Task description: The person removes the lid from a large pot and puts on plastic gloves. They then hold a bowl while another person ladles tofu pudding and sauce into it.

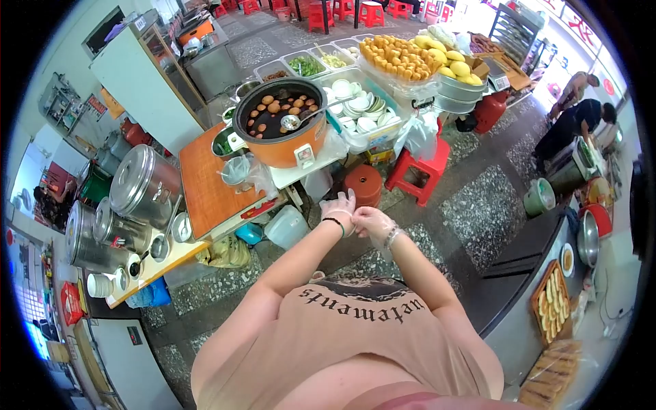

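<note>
Both my hands meet in front of my chest, each in a thin clear plastic glove. My left hand has a dark beaded bracelet at its wrist, and its upper fingers are spread. My right hand is closed in a pinch at the left hand's glove, near the palm. Just beyond them on the floor stands a round red-brown stool. Farther ahead is an orange pot of dark broth with eggs and a ladle.
A wooden board and steel pots are at left. Ahead are a tub of dishes, fried dough pieces and a red stool. A dark counter lies at right; people stand farther back.
</note>
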A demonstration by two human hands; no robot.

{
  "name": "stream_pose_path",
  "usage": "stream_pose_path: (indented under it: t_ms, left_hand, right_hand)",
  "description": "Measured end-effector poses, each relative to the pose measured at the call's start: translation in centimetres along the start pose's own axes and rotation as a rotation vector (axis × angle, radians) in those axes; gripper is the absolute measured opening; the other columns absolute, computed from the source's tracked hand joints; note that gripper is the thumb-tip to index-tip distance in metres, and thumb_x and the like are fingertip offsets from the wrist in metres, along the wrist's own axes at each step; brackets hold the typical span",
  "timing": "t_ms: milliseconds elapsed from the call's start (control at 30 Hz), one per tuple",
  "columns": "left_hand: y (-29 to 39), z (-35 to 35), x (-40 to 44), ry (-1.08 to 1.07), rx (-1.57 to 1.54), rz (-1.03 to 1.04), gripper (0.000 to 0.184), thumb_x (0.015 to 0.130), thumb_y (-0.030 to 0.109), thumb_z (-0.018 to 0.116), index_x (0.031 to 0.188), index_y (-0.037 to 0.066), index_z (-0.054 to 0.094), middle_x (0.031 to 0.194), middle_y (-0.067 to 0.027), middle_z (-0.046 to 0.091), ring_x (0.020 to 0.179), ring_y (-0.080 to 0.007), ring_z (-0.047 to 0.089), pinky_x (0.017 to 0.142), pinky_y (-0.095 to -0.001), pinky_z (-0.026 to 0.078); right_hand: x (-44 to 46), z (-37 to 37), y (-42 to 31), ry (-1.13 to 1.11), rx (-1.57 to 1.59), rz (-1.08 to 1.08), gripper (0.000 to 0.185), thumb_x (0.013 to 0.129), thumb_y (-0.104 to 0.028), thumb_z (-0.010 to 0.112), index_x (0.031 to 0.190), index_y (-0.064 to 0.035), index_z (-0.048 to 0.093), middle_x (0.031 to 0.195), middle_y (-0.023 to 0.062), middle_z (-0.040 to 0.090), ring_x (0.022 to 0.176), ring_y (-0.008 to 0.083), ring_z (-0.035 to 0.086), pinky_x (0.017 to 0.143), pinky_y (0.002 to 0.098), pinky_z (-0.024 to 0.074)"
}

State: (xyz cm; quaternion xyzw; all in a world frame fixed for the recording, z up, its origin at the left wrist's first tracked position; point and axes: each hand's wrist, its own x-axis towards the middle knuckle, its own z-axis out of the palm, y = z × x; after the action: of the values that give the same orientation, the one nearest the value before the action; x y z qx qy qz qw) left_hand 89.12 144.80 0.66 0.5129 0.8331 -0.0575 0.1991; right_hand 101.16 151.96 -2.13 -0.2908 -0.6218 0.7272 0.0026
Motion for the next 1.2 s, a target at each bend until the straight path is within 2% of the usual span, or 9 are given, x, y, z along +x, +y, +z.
stream_pose_path:
  t_ms: [233, 433, 567, 633, 667, 800, 967, 1133, 1200]
  left_hand:
    - [0.2, 0.8, 0.1, 0.0, 0.109, 0.064, 0.088, 0.077, 0.03, 0.067, 0.147, 0.008, 0.018, 0.137, -0.0165, 0.041, 0.123, -0.0313, 0.047, 0.098, -0.0541, 0.035]
    - [-0.2, 1.9, 0.4, -0.043, 0.038, 0.092, 0.095, 0.076, 0.035, 0.067, 0.148, 0.011, 0.011, 0.144, -0.016, 0.033, 0.126, -0.0314, 0.045, 0.102, -0.0569, 0.028]
    - [-0.5, 4.5, 1.1, 0.061, 0.018, 0.049, 0.089, 0.076, 0.036, 0.067, 0.147, 0.013, 0.018, 0.142, -0.0173, 0.037, 0.124, -0.034, 0.047, 0.103, -0.0564, 0.029]
    - [-0.4, 3.4, 1.2, -0.255, -0.013, 0.034, 0.073, 0.078, 0.036, 0.065, 0.14, 0.012, 0.035, 0.136, -0.018, 0.047, 0.124, -0.033, 0.047, 0.102, -0.0563, 0.03]
    - [-0.5, 3.7, 1.2, -0.251, -0.113, 0.03, 0.057, 0.08, 0.033, 0.064, 0.129, 0.011, 0.047, 0.129, -0.0166, 0.054, 0.124, -0.0309, 0.048, 0.1, -0.0562, 0.033]
    - [0.3, 2.9, 0.4, -0.264, -0.089, 0.059, 0.059, 0.081, 0.028, 0.066, 0.131, 0.007, 0.044, 0.129, -0.0183, 0.053, 0.121, -0.0293, 0.051, 0.1, -0.051, 0.037]
    - [0.2, 3.1, 1.2, -0.242, -0.162, 0.083, 0.061, 0.081, 0.028, 0.066, 0.133, 0.006, 0.041, 0.13, -0.0192, 0.052, 0.121, -0.0296, 0.051, 0.1, -0.0488, 0.038]
    - [-0.2, 3.4, 4.1, -0.088, -0.402, 0.102, 0.064, 0.081, 0.028, 0.066, 0.135, 0.004, 0.039, 0.131, -0.0201, 0.051, 0.122, -0.0298, 0.05, 0.101, -0.0466, 0.038]
    - [-0.4, 3.5, 6.2, 0.024, -0.57, 0.106, 0.066, 0.081, 0.027, 0.066, 0.136, 0.004, 0.038, 0.132, -0.0205, 0.05, 0.122, -0.0299, 0.05, 0.101, -0.0457, 0.038]
  right_hand:
    - [0.1, 1.2, 1.2, 0.184, 0.386, -0.016, 0.01, 0.086, -0.017, 0.064, 0.084, -0.0118, 0.056, 0.072, -0.0019, 0.057, 0.058, 0.0072, 0.053, 0.053, 0.0213, 0.0443]
    - [0.1, 0.8, 1.7, 0.047, 0.416, 0.043, 0.012, 0.083, -0.016, 0.066, 0.089, -0.0124, 0.055, 0.073, -0.0024, 0.055, 0.061, 0.0069, 0.052, 0.055, 0.0223, 0.0461]
    - [0.6, 1.5, 1.3, 0.097, -0.227, -0.045, 0.023, 0.082, -0.017, 0.065, 0.098, -0.0071, 0.051, 0.075, 0.0035, 0.061, 0.068, 0.0188, 0.061, 0.063, 0.0298, 0.0513]
    - [1.0, 2.1, 0.7, 0.27, -0.798, -0.247, 0.024, 0.08, -0.016, 0.062, 0.098, -0.0051, 0.051, 0.079, 0.0141, 0.064, 0.078, 0.0315, 0.065, 0.069, 0.0385, 0.052]
    - [1.0, 2.0, 0.4, 0.257, -0.847, -0.159, 0.026, 0.08, -0.018, 0.06, 0.101, -0.0051, 0.051, 0.086, 0.0218, 0.064, 0.087, 0.0372, 0.063, 0.075, 0.0447, 0.05]
    - [1.7, 2.9, -1.2, 0.247, -1.07, -0.154, 0.024, 0.08, -0.017, 0.056, 0.099, -0.0034, 0.058, 0.094, 0.0212, 0.066, 0.092, 0.0351, 0.064, 0.077, 0.0438, 0.052]
    - [-0.2, 4.2, -5.6, 0.107, -1.313, -0.377, 0.012, 0.08, -0.015, 0.057, 0.088, -0.0073, 0.062, 0.081, 0.0158, 0.066, 0.087, 0.0326, 0.066, 0.073, 0.0415, 0.0531]
    - [1.2, 4.0, -5.3, 0.208, -1.384, -0.465, 0.013, 0.077, -0.015, 0.06, 0.087, -0.0069, 0.06, 0.081, 0.0143, 0.066, 0.08, 0.03, 0.067, 0.068, 0.0407, 0.0535]
    - [0.9, 3.8, -5.9, 0.453, -1.498, -0.621, 0.015, 0.075, -0.015, 0.061, 0.087, -0.0064, 0.058, 0.08, 0.0141, 0.066, 0.077, 0.0296, 0.067, 0.066, 0.0407, 0.0537]
